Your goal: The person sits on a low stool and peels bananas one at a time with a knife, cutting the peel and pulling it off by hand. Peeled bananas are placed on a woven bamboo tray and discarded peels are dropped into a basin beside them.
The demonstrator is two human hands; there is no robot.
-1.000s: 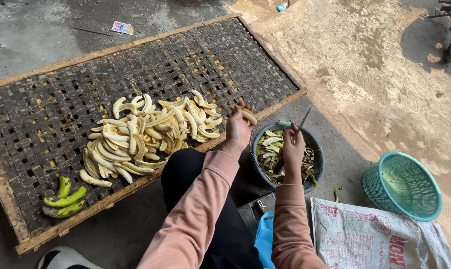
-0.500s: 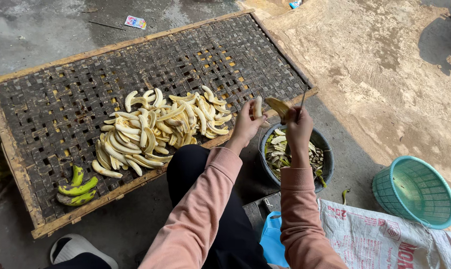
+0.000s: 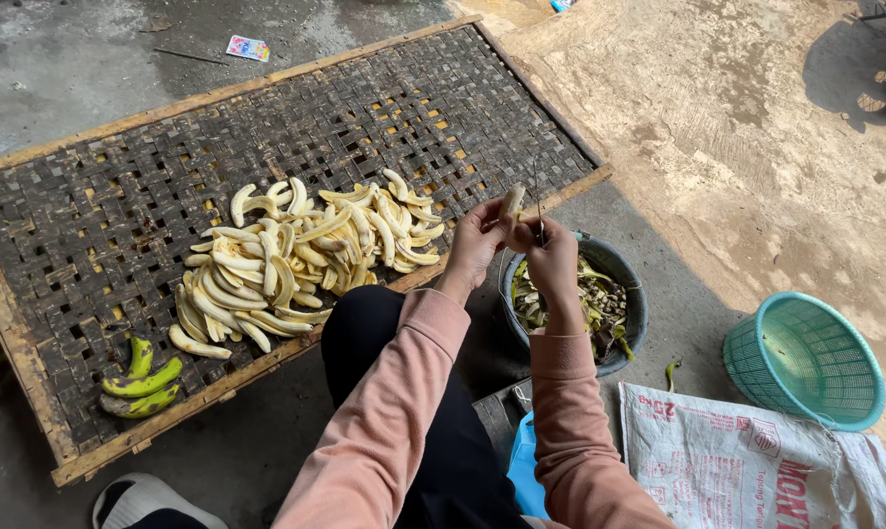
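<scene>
A seated person in pink sleeves works above a dark bucket point(image 3: 631, 294) of green peel scraps. The left hand point(image 3: 474, 245) is closed around a pale peeled banana point(image 3: 511, 204), held upright at chest height. The right hand point(image 3: 552, 257), just beside it at 3 o'clock, pinches a thin blade point(image 3: 538, 206) whose edge stands against the fruit. The cut looks best kept shallow and drawn lengthwise, with the scraps falling straight into the bucket below. At 9 o'clock from the hands, a heap of peeled bananas point(image 3: 296, 257) lies on a woven bamboo drying tray point(image 3: 119, 186), with three unpeeled green bananas point(image 3: 141, 377) near its close corner. A turquoise basket point(image 3: 805, 358) sits at 4 o'clock, beside a printed sack point(image 3: 746, 460).
</scene>
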